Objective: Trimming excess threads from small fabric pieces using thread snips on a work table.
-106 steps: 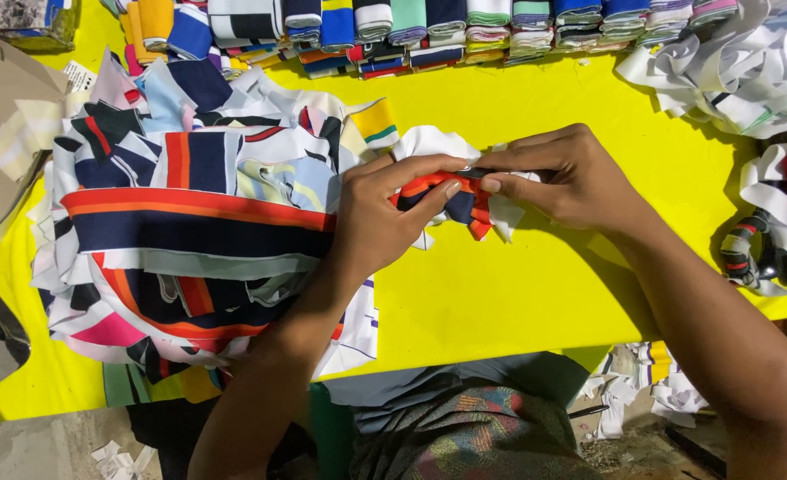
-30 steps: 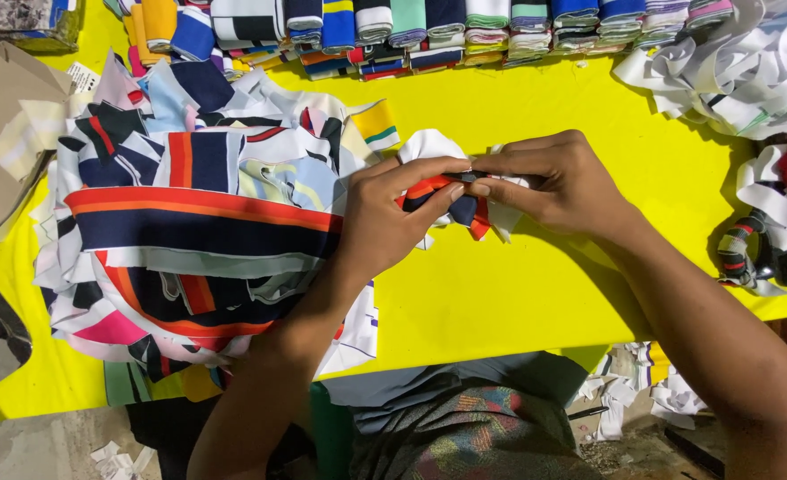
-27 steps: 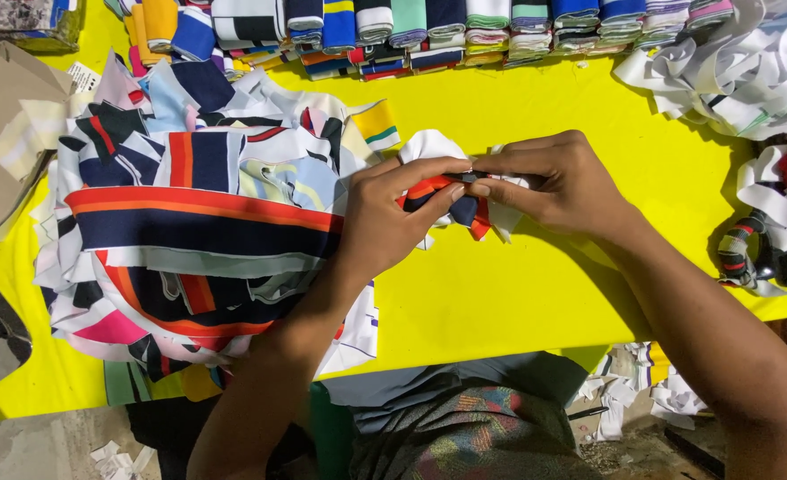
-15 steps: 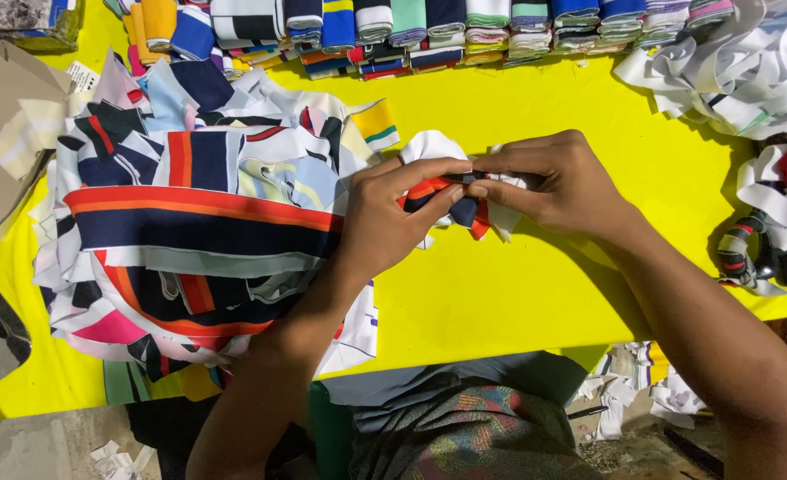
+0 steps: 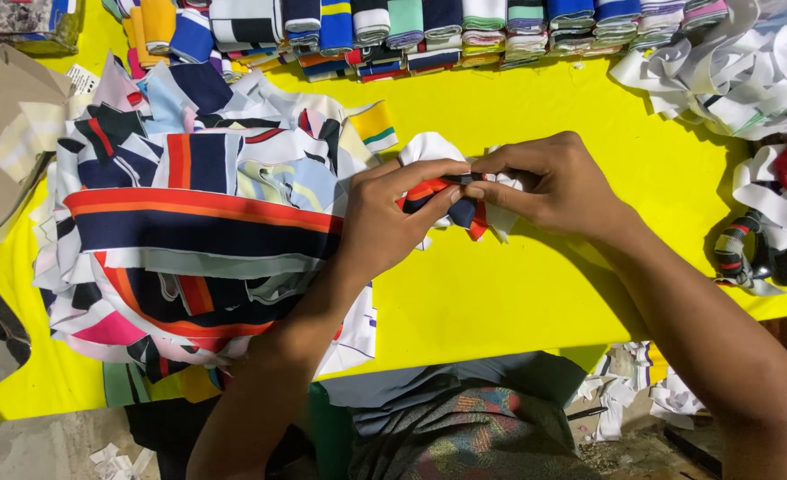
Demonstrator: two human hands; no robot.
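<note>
Both hands meet over the yellow table [image 5: 589,293] and pinch one small striped fabric strip [image 5: 461,212], white with red and navy bands, bunched between the fingers. My left hand [image 5: 392,222] grips its left end with thumb and fingers. My right hand [image 5: 555,185] pinches its right end, fingertips touching the left hand's. Part of the strip is hidden under the fingers. Just left of my left hand lies a big loose pile of striped fabric pieces [image 5: 189,240].
A row of folded striped bands [image 5: 429,31] lines the far edge. White and mixed strips [image 5: 731,80] are heaped at the right, with a rolled bundle [image 5: 749,258] below. A brown cardboard box [image 5: 7,142] stands at left. Paper scraps lie on the floor [image 5: 642,400].
Almost nothing differs; both hands stay at the same spot on the strip, with only slight finger shifts.
</note>
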